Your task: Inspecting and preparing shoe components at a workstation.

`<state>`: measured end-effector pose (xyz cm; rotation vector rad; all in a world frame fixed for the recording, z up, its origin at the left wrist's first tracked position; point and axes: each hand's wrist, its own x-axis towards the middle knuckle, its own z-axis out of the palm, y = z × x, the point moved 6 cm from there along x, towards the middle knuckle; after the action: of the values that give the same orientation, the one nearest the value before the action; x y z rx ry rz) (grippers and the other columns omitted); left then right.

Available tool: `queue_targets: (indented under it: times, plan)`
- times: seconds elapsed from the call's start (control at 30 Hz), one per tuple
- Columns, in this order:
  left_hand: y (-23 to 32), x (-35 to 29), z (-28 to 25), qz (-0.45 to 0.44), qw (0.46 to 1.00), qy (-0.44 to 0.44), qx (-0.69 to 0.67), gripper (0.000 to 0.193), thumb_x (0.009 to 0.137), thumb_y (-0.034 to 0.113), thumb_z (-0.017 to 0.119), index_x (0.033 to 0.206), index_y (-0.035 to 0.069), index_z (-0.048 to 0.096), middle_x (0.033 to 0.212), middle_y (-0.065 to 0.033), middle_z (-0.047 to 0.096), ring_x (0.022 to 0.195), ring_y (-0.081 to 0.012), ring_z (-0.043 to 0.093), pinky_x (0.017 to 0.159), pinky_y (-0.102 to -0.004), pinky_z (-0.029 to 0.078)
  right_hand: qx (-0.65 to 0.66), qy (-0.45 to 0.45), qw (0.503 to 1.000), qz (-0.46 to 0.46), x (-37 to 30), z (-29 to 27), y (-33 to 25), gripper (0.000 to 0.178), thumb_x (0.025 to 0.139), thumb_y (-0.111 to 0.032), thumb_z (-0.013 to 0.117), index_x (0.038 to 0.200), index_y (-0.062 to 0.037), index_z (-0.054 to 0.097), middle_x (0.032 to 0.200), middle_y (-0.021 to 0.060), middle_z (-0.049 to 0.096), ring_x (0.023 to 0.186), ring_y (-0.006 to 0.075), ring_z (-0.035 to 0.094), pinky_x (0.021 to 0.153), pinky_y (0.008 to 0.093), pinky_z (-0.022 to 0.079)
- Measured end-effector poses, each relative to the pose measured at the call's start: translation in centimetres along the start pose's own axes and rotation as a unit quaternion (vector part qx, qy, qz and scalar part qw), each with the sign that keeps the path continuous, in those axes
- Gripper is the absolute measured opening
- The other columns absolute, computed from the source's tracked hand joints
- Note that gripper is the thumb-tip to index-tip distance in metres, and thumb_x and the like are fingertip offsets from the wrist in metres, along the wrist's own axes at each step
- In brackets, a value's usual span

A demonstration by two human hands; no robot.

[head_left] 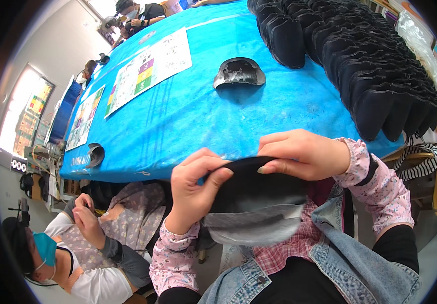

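a black curved piece [259,188], pinched in my left hand [194,185] and right hand [307,152] before the blue table [167,129], is perhaps unfinished, its grey part [259,230] blurred, while dark pieces [375,83] lie already stacked.

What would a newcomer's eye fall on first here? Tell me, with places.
First, probably, the bright blue cover spread across the middle, with the big black pile at its upper right. Next comes the black-and-grey piece at lower centre, pinched along its top edge by the left hand and right hand.
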<state>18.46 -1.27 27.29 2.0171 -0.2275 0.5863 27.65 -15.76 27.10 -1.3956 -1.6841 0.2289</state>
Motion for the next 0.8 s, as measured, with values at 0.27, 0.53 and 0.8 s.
queue_targets:
  times: [0.27,0.53,0.8]
  plan:
    - [-2.1,-0.1,0.2,-0.077,0.994,-0.075,0.022,0.014,0.079,0.009,0.071,0.079,0.000,0.060,0.072,-0.0011,0.056,0.065,-0.0102,0.051,0.060,-0.0226,0.039,-0.041,-0.006,0.989,0.139,-1.1,-0.7,1.2,0.015,0.086,-0.012,0.062,0.076,-0.0021,0.056,0.066,0.0046,0.055,0.057,0.0142,0.052,0.052,0.0284,0.039]
    - [-6.7,0.2,-0.6,-0.108,0.928,0.302,-0.187,0.031,0.088,0.010,0.063,0.112,0.000,0.045,0.106,-0.0075,0.056,0.094,-0.0107,0.054,0.082,-0.0236,0.044,0.390,0.212,0.873,0.199,-2.1,4.2,4.9,0.069,0.087,-0.022,0.062,0.141,-0.0039,0.023,0.137,0.0135,0.039,0.120,0.0223,0.046,0.100,0.0367,0.037]
    - [-5.0,-1.3,-0.2,-0.098,0.925,0.299,-0.215,0.056,0.094,0.033,0.048,0.138,0.003,0.028,0.133,-0.0103,0.040,0.121,-0.0198,0.041,0.100,-0.0336,0.031,0.360,0.250,0.877,0.198,-1.2,1.3,6.8,0.039,0.089,-0.006,0.057,0.126,0.0018,0.047,0.117,0.0037,0.056,0.106,0.0100,0.051,0.093,0.0258,0.042]
